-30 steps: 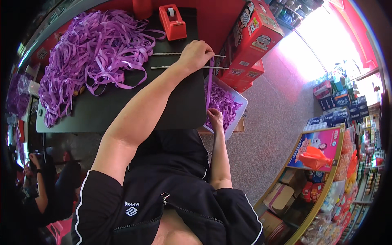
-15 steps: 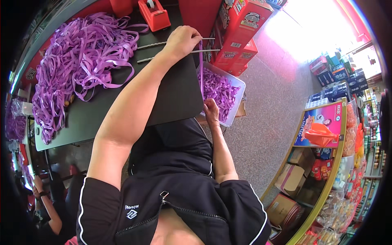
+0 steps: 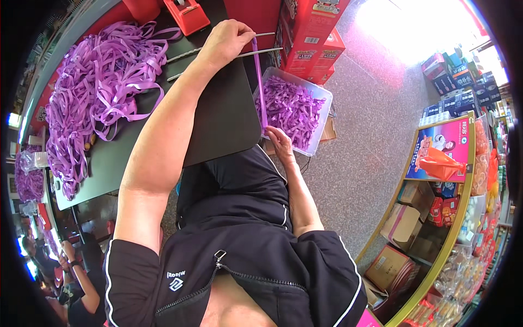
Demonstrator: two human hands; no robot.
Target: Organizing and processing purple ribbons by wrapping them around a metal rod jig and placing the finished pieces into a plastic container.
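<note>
My left hand (image 3: 226, 43) rests on the dark table (image 3: 218, 125), closed on the top end of a purple strip (image 3: 260, 82), beside two thin metal rods (image 3: 264, 51) that lie across the table's edge. The strip runs straight down to my right hand (image 3: 280, 140), which pinches its lower end at the near rim of a clear plastic bin (image 3: 321, 128). The bin is full of short purple strips (image 3: 294, 106) and sits below the table's right edge.
A big heap of purple ribbons (image 3: 92, 92) covers the table's left half. A red tape dispenser (image 3: 188, 15) stands at the far edge, and red cartons (image 3: 310, 32) are stacked behind the bin. Shop shelves (image 3: 447, 180) curve along the right. Another person (image 3: 71, 272) sits lower left.
The view has tilted, so table and bin sit higher and larger in the picture. Both hands keep their places, with the purple strip now stretched between them.
</note>
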